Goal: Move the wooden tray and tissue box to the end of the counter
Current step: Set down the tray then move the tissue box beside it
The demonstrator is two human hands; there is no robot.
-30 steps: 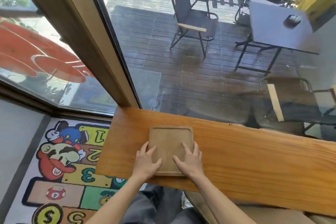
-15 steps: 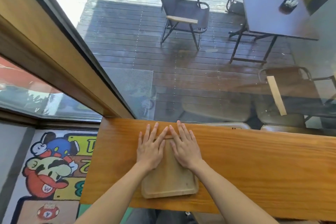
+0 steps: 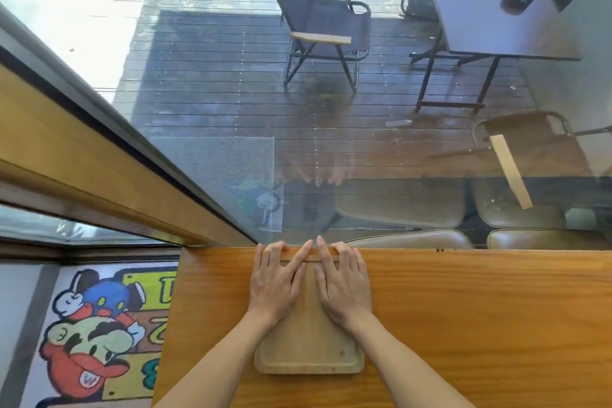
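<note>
A light wooden tray [image 3: 309, 353] with rounded corners lies flat on the orange-brown wooden counter [image 3: 463, 315], close to the counter's left end. Its far edge sits against the window glass. My left hand [image 3: 276, 278] and my right hand [image 3: 344, 280] rest palm-down, side by side, on the tray's far half, fingers spread and fingertips at its far rim. No tissue box is in view.
The counter's left end [image 3: 169, 325] drops off to a floor with a cartoon mat [image 3: 99, 334]. A glass window [image 3: 331, 126] runs along the counter's far edge, with a wooden frame [image 3: 82, 159] at left. Brown padded stools [image 3: 410, 240] show below the glass.
Both hands slid from the tray's near edge up to its far half. The tray moved away from me until its far edge met the window. The view tilted downward.
</note>
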